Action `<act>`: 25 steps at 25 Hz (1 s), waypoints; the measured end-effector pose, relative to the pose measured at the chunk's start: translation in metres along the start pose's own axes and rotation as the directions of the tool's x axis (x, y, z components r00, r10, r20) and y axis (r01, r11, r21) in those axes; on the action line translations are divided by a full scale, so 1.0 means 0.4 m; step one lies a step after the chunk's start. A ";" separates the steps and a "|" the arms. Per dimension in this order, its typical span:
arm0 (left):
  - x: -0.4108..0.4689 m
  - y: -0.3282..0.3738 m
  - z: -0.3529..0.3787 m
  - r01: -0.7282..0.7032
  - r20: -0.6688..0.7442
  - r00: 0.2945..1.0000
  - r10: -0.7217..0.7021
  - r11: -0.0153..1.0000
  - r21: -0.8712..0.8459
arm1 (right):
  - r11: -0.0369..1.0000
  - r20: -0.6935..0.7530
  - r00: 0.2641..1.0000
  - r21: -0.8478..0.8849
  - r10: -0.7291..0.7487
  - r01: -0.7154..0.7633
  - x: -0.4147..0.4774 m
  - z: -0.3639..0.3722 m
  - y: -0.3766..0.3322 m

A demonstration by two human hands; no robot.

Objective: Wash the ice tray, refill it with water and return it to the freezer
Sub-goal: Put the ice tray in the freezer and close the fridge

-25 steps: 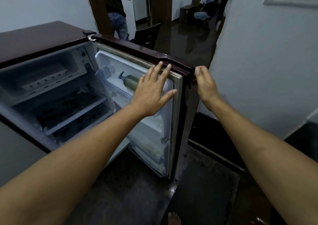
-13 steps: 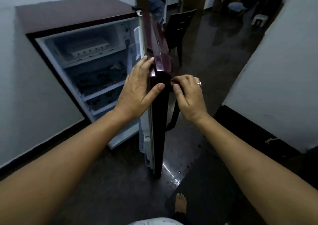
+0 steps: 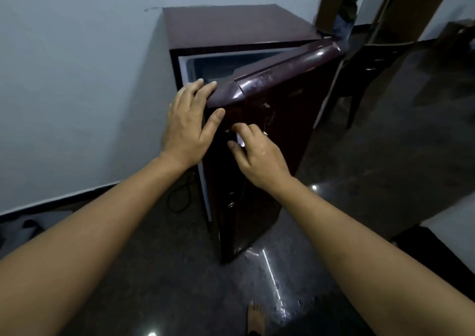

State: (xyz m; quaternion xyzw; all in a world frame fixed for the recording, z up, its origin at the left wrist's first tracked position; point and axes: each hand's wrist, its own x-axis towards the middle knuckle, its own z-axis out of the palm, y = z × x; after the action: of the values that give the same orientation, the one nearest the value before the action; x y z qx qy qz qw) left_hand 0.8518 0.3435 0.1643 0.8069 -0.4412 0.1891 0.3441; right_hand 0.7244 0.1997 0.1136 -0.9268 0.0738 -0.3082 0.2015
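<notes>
A small maroon fridge (image 3: 231,24) stands against the white wall. Its door (image 3: 282,109) is nearly closed, leaving a narrow gap that shows a strip of the white interior (image 3: 205,65). My left hand (image 3: 189,125) lies on the door's free edge with straight fingers over its top corner and the thumb on the front. My right hand (image 3: 257,153) is on the door front, its curled fingers pinching the dark handle near a small bright label. The ice tray is out of sight behind the door.
A dark chair (image 3: 365,78) stands just right of the fridge. A person (image 3: 344,9) stands in the doorway behind it. A black cable (image 3: 180,197) lies on the dark glossy floor left of the fridge. My bare foot (image 3: 254,317) shows at the bottom.
The door has swung from wide open to almost closed, with both hands staying on its edge. The freezer shelf and the tray seen earlier are now hidden.
</notes>
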 end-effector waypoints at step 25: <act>0.357 -0.313 0.035 0.120 0.068 0.987 -0.142 0.959 0.258 | 0.879 -0.167 0.923 -0.400 -0.347 0.258 0.567 0.111 0.096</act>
State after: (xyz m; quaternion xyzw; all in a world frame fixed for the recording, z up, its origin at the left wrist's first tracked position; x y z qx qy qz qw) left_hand 1.0342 0.2971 0.1928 0.8792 -0.3733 0.1856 0.2308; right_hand 0.9320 0.1202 0.1879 -0.9051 0.0071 -0.4235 -0.0383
